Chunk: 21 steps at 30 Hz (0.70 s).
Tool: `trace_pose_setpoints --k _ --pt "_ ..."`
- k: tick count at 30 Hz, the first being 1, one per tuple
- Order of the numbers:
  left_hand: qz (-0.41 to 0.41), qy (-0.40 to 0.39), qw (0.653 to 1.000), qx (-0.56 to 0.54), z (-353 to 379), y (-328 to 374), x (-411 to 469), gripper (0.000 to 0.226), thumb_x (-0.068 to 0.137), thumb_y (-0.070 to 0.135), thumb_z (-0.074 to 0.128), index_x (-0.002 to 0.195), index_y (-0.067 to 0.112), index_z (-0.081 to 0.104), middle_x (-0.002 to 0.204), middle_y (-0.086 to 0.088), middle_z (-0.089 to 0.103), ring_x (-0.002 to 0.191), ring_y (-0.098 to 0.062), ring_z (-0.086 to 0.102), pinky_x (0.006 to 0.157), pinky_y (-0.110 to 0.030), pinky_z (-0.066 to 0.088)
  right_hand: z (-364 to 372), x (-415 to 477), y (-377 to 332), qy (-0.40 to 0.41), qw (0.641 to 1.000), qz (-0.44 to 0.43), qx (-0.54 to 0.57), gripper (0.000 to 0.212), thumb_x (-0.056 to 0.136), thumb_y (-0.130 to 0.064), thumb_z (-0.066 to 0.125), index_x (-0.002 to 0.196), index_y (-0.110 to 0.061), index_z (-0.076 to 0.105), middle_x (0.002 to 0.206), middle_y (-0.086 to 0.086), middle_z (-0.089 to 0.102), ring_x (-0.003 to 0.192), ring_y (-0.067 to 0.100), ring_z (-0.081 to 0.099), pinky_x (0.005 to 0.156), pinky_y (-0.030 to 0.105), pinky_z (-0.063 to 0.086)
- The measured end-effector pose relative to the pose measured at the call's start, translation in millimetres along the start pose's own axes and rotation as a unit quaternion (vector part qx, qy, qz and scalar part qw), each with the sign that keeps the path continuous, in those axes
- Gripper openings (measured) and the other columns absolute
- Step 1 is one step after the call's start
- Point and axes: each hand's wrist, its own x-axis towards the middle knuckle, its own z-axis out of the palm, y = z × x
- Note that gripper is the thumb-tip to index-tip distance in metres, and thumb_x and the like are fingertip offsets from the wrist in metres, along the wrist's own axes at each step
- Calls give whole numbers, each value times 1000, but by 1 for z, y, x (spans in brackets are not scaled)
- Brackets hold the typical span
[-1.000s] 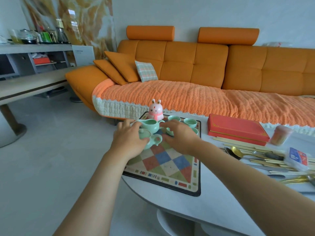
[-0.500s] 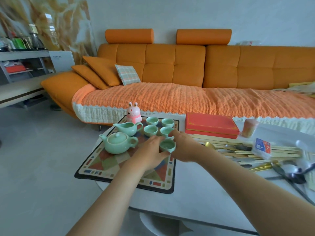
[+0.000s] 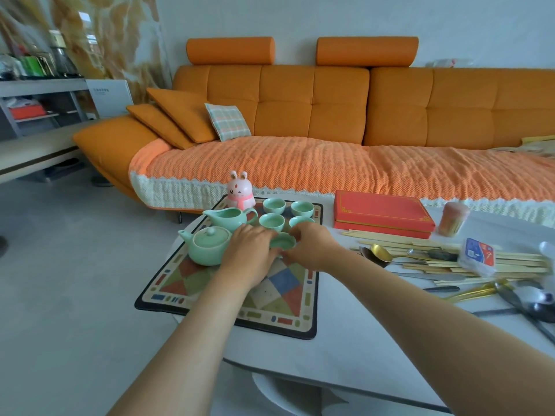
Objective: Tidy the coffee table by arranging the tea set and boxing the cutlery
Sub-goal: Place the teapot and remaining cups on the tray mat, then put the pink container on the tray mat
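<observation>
both hands meet over the patterned mat (image 3: 180, 285) on the white coffee table (image 3: 345, 340). the left hand (image 3: 250, 250) and the right hand (image 3: 313, 246) have a small green cup (image 3: 283, 243) between them. the left fingertips curl against its left rim and the right fingers nip its right rim. i cannot tell whether its foot touches the mat.

just left of the left hand sits the lidded teapot (image 3: 207, 247), spout pointing away from the hand, its right side hidden behind the knuckles. just beyond that hand stands the pitcher (image 3: 229, 219). beyond the fingertips four more cups stand in a square: the near-left cup (image 3: 271, 222), the near-right cup (image 3: 300, 220) partly hidden behind the right hand, the far-left cup (image 3: 274, 205) and the far-right cup (image 3: 302, 208). a pink rabbit figure (image 3: 240, 190) stands beyond the pitcher at the mat's far edge.

right of the right hand, off the mat, a loose heap of bamboo chopsticks (image 3: 444, 261) sprawls across the table with a gold spoon (image 3: 380, 253) and a knife (image 3: 435, 276) mixed in, and dark spoons (image 3: 537, 309) further right. a tissue pack (image 3: 479, 256) lies on top of the chopsticks. beyond the heap lies the closed red box (image 3: 381, 213), with a toothpick jar (image 3: 453, 219) just to its right. the orange sofa (image 3: 300, 115) runs behind the table.
</observation>
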Motion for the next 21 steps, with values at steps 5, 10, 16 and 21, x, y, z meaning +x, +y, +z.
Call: trace_pose_setpoints --k 5,10,16,21 --pt "-29 -33 998 55 -3 1 7 40 96 44 51 131 24 57 123 2 61 114 -24 50 98 -36 32 -2 -5 -2 7 999 -17 33 21 79 -26 66 97 -14 67 93 0 69 86 19 63 74 33 56" --pt "-46 -24 998 31 -14 34 20 41 93 45 49 132 30 55 131 4 56 123 -24 42 102 -41 29 -36 -14 20 52 998 -13 41 47 87 -27 64 132 -18 55 120 0 62 105 20 60 84 27 47" --pt "-43 28 978 -204 -14 102 44 29 94 26 57 122 24 63 120 6 62 115 -16 51 97 -30 41 -93 -36 80 147 987 13 69 35 89 -14 54 123 -19 63 117 -3 64 98 13 57 84 21 43" --pt "-10 -35 965 -261 11 181 83 30 96 26 57 126 24 60 118 9 57 107 -12 55 91 -29 44 -132 -55 146 195 978 66 25 46 86 -9 54 130 -22 57 125 -4 55 104 13 53 88 25 44"
